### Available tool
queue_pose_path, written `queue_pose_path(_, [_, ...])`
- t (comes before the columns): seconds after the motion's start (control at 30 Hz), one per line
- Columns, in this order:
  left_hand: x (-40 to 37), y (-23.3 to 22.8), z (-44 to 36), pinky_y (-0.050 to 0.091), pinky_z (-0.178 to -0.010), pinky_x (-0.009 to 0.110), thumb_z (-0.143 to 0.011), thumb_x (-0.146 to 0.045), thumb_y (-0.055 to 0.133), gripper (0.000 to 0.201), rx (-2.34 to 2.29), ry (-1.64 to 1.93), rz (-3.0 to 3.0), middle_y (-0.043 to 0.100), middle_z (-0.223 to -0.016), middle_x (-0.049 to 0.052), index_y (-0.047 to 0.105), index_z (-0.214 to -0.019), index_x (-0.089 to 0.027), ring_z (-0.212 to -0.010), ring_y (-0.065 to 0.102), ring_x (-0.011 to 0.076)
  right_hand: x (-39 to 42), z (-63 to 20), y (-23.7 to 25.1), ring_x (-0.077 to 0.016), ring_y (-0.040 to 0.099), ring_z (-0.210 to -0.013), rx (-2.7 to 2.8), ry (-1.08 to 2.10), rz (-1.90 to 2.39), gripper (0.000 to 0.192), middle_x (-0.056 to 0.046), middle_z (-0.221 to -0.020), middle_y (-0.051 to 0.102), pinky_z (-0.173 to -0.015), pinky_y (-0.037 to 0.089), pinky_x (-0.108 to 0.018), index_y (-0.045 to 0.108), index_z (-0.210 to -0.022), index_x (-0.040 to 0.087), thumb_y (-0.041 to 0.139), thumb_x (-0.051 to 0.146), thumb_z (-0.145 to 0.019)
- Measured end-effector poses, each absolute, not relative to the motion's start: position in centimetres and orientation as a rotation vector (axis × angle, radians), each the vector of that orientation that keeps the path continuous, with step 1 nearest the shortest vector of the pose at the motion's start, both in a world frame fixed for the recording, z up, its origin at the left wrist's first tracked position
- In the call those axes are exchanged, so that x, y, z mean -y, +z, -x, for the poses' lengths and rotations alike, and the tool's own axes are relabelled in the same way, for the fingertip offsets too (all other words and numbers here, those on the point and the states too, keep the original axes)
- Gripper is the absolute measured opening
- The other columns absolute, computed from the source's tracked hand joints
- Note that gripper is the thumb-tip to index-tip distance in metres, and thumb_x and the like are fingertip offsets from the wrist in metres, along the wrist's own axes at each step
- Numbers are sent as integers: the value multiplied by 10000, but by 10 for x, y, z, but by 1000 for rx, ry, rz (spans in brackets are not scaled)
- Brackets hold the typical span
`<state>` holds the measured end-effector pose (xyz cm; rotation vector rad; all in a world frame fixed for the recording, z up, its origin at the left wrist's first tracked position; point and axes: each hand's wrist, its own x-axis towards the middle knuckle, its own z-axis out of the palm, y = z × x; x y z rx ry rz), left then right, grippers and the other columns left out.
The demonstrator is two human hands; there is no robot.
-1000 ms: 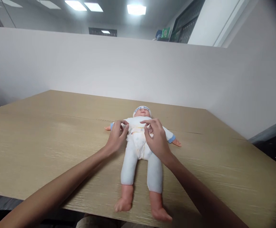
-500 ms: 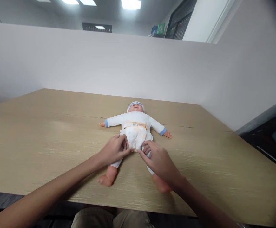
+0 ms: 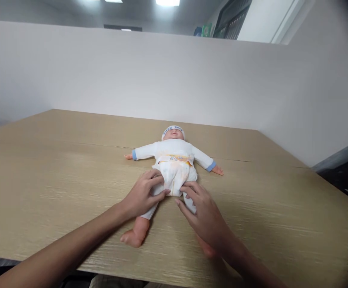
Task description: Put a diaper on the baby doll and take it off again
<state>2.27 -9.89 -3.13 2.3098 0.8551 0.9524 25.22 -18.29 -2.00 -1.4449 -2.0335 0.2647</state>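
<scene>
Head view. A doll (image 3: 174,160) lies on its back on a wooden table (image 3: 57,168), head pointing away from the person and feet toward the near table edge. The doll wears a white suit with blue cuffs, a white cap with blue lettering, and a diaper (image 3: 174,176) with a coloured waistband. Both doll arms are spread flat on the table, one to each side of the body.

The left hand (image 3: 142,194) lies on the doll's thigh just below the diaper, on the person's left side of the doll. Its fingers (image 3: 159,195) curl around the top of that leg and grasp it, with the fingertips touching the lower edge of the diaper. The bare foot (image 3: 132,237) of this leg shows beyond the hand, nearer the table edge than the diaper.

The right hand (image 3: 205,218) covers the doll's other leg, on the person's right side of the doll. Its fingers are bent and press on the white suit leg just beside the crotch of the diaper; whether they close around the leg or only rest on it cannot be told. Most of this leg is hidden under the hand and wrist.

Both forearms reach in from the near table edge and meet at the doll's hips.

A plain white partition (image 3: 102,80) stands behind the table, beyond the doll's head.
</scene>
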Motion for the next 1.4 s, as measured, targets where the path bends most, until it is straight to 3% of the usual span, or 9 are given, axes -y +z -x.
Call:
queue_pose_path(0.17, [100,-30,-22,438,-1028,393,-1021,-355,685,167,-837,945,-2297,664,-1238,75,639,-952,-209,-1145,593,257,184,-251,-20,-324,605,-1201,2060,231,1414,217,-110,-1308,689,-1040,506,-497,646,-1213,209,677,211,-998])
queue_pose_path(0.4, [100,-24,-24,404,-868,355,-1013,-334,653,267,-846,859,-2279,606,-881,3,496,-832,-215,-911,518,220,176,-247,-23,-272,610,-894,1906,318,1511,120,-40,-889,618,-799,488,-394,612,-1048,212,671,282,-969])
queue_pose_path(0.57, [97,-30,-23,385,-778,323,-942,-396,734,261,-956,899,-2094,545,-883,-6,539,-955,-222,-878,494,207,171,-249,-25,-211,561,-721,1693,464,1553,238,15,-831,582,-693,451,-339,560,-1094,241,670,394,-949])
queue_pose_path(0.67, [95,-36,-22,375,-738,297,-932,-410,748,310,-902,931,-1894,526,-881,-25,503,-997,-232,-820,467,175,171,-254,-21,-185,527,-644,1569,514,1575,310,23,-863,666,-666,441,-331,517,-1080,260,703,457,-929])
queue_pose_path(0.8, [93,-44,-22,374,-714,274,-876,-428,825,429,-887,995,-1682,509,-871,-42,466,-1016,-240,-774,459,149,173,-261,-14,-215,629,-730,1515,460,1654,346,-19,-995,783,-735,467,-354,614,-1022,264,774,541,-891])
queue_pose_path(0.97, [96,-46,-22,471,-830,312,-827,-446,875,471,-953,1012,-1625,675,-1066,42,584,-1109,-206,-938,632,197,175,-262,-10,-267,686,-824,1662,368,1639,235,-44,-995,809,-768,487,-384,746,-964,264,740,496,-932])
queue_pose_path(1.07, [100,-41,-22,500,-857,333,-853,-457,850,416,-983,976,-1693,734,-1080,56,649,-1102,-192,-947,670,214,175,-259,-9,-286,680,-878,1727,350,1637,196,-38,-956,800,-788,489,-391,762,-982,264,731,453,-946])
queue_pose_path(1.23, [100,-25,-22,517,-842,352,-921,-540,772,376,-932,830,-1717,779,-1020,58,753,-1036,-183,-944,685,248,172,-256,-11,-270,639,-872,1799,357,1575,248,-38,-872,749,-802,478,-385,720,-842,237,673,432,-988])
queue_pose_path(1.4, [95,-16,-20,548,-954,388,-894,-569,813,453,-780,710,-1285,780,-1193,96,744,-1124,-185,-1088,710,273,170,-258,-16,-275,641,-892,1607,453,1602,312,-46,-824,699,-804,498,-385,753,-881,224,668,504,-988])
